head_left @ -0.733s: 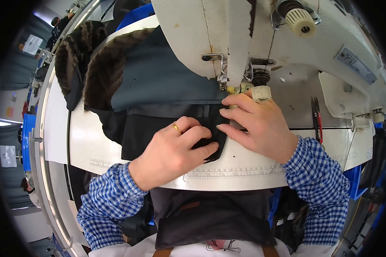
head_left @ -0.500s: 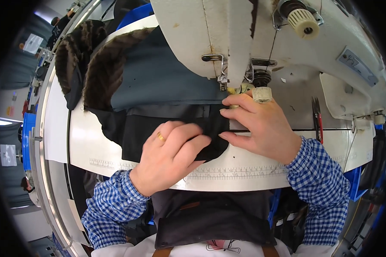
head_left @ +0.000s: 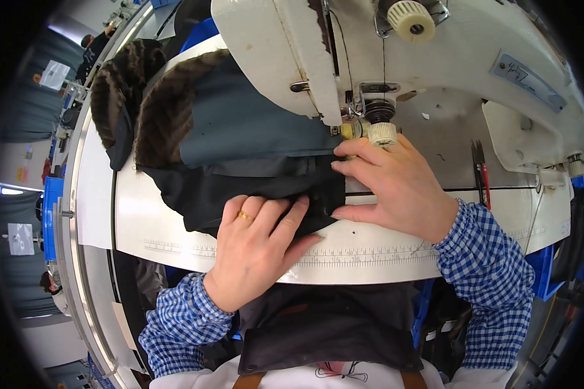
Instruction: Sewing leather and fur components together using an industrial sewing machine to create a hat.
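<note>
The white sewing machine head (head_left: 272,58) stands over dark garment pieces. Its presser foot (head_left: 334,129) sits at the edge of a slate-blue panel (head_left: 246,117) bordered on the left by brown fur trim (head_left: 162,120). Black fabric (head_left: 227,188) lies below the panel. My left hand (head_left: 250,249) has its fingers curled onto this fabric, gripping it, with some fingertips hidden in the dark folds. Just below the presser foot, my right hand (head_left: 396,188) rests spread, fingertips and thumb touching the fabric's right edge.
Scissors (head_left: 482,178) with red handles lie to the right. A ruler strip (head_left: 324,258) runs along the white table's front. Blue bins (head_left: 544,272) flank it. A second fur piece (head_left: 107,107) is at left. Two other people (head_left: 94,48) are at far left.
My left hand has drawn back, then bunched the lower black fabric upward with its fingertips. My right thumb has shifted slightly downward. The view has also moved a little.
</note>
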### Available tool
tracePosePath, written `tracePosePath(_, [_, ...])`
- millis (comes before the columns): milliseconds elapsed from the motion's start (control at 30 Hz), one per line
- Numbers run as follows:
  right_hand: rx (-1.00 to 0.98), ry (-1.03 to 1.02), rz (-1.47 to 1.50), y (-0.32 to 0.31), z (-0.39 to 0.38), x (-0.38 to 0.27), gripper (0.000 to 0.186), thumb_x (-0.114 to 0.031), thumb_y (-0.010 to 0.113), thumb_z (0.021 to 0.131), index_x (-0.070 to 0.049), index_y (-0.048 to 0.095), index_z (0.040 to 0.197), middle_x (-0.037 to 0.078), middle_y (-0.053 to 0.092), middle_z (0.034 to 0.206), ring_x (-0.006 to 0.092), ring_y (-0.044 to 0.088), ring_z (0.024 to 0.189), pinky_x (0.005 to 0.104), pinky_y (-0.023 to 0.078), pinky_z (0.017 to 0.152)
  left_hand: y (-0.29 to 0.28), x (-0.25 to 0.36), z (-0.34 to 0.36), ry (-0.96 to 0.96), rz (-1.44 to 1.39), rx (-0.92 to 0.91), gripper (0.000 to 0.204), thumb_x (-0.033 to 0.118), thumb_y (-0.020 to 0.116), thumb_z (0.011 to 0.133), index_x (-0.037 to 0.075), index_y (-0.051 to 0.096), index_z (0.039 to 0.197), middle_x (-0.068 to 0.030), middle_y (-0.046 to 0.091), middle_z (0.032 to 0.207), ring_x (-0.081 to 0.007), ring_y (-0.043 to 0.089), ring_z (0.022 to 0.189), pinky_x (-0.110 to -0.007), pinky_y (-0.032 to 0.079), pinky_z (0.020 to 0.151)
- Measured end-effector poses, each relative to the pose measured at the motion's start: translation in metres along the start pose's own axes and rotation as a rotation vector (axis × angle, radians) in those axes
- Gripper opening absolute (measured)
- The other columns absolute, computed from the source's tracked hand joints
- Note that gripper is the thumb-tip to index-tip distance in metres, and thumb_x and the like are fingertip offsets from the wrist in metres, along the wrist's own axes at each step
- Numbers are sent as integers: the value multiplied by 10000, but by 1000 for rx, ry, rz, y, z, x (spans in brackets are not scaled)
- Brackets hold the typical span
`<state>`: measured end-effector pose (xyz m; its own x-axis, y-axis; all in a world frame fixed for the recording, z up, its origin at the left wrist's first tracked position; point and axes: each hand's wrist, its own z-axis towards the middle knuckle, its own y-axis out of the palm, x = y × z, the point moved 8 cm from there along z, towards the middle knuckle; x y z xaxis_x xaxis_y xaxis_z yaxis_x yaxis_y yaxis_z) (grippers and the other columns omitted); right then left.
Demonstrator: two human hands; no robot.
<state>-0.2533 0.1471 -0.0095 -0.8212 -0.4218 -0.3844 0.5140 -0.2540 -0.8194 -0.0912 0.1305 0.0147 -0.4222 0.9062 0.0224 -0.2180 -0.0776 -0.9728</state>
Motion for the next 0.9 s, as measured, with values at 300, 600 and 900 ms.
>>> tracePosePath(300, [9, -11, 7, 1, 0, -2, 513, -383, 860, 743, -20, 725, 1080, 50, 650, 1199, 251, 561, 1097, 386, 461, 952, 9, -36, 34, -103, -362, -333, 458, 407, 879, 763, 45, 650, 926, -114, 625, 859, -317, 665, 704, -396, 524, 609])
tracePosePath(600, [12, 1, -6, 2, 1, -2, 507, -373, 874, 728, -18, 733, 1061, 41, 634, 1181, 244, 551, 1096, 370, 458, 956, 13, -52, 45, -342, -627, -785, 346, 269, 848, 856, 8, 652, 970, -98, 718, 868, -171, 675, 748, -336, 532, 659])
tracePosePath(900, [9, -3, -29, 0, 0, -2, 506, -380, 864, 741, -14, 737, 1067, 41, 630, 1172, 239, 545, 1089, 366, 459, 938, -7, -28, 55, 41, -169, -419, 217, 108, 817, 771, 31, 647, 883, -116, 641, 838, -311, 662, 778, -381, 517, 656])
